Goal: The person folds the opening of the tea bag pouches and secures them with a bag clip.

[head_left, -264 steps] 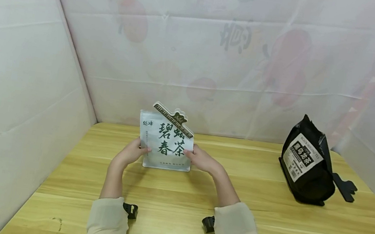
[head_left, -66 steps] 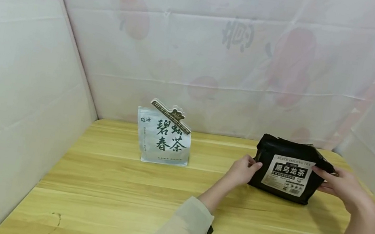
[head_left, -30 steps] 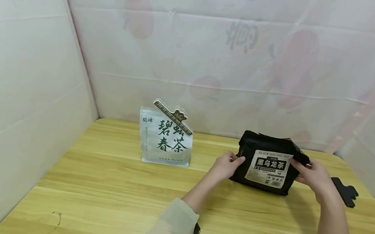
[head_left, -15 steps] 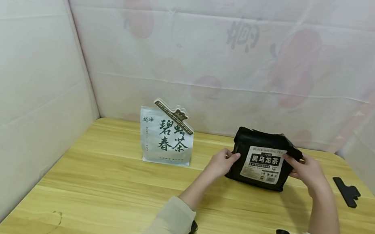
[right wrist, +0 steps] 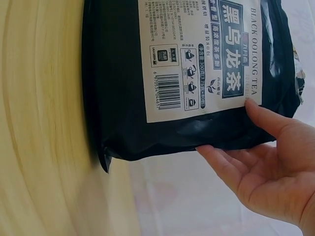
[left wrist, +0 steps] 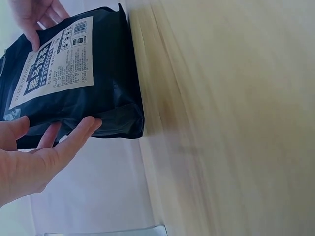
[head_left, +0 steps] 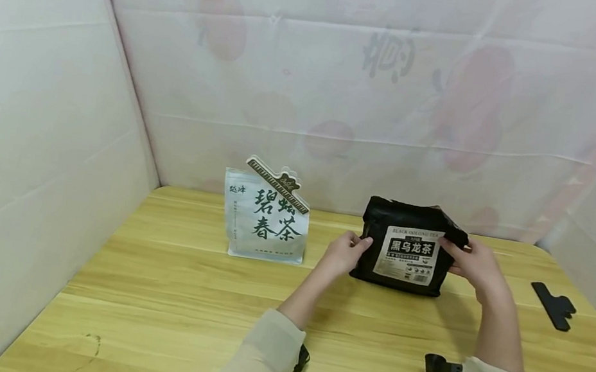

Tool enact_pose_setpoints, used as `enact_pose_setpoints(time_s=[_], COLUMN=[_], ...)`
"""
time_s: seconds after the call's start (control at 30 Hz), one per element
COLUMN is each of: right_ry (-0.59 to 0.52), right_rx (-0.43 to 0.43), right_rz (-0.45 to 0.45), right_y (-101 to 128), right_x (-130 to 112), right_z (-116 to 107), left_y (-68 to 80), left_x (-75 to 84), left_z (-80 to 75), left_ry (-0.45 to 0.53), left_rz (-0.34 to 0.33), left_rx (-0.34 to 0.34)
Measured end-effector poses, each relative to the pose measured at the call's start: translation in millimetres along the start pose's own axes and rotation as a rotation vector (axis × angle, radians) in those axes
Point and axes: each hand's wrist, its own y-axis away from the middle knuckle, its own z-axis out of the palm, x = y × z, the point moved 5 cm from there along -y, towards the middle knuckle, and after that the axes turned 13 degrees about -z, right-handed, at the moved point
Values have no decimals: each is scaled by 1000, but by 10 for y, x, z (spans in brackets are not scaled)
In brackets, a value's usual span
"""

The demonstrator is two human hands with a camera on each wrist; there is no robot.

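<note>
A black tea bag (head_left: 407, 252) with a white label stands upright on the wooden table (head_left: 169, 296), right of centre. My left hand (head_left: 346, 253) presses fairly straight fingers against its left side; in the left wrist view the left hand (left wrist: 44, 152) lies along the side of the black bag (left wrist: 74, 69). My right hand (head_left: 475, 266) pinches the bag's upper right edge. In the right wrist view the right hand (right wrist: 266, 167) has its thumb on the label of the black bag (right wrist: 197, 59). A white tea bag (head_left: 266, 220) with green characters stands to the left, a short gap away.
A black clip (head_left: 551, 304) lies on the table at the far right. White sheeted walls (head_left: 41, 106) close in the left, back and right sides. Bare wood stretches across the front of the table.
Both hands have brought the black tea bag leftwards, closer to the white bag. The white bag and the black clip have stayed put.
</note>
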Motion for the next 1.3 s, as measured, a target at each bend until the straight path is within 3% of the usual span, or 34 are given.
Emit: enact_pose_setpoints(time_s=[0.23,0.47,0.83,1.3], right_ry=[-12,-26,-36,-45], right_rx=[36,57,62,67], right_rz=[-39,-73,-71,-75], right_y=[-44,-94,-171,-172], right_x=[-71,-127,-126,-140], right_z=[72,138,228,269], left_y=[-22,-23,-21,-13], left_x=[-35,-30,-64,-108], left_z=[-47,-115,-195,-282], left_ry=[37,-32,-90,-22], left_rz=[-28,-17,-27,-36], left_rx=[8,42,29,-33])
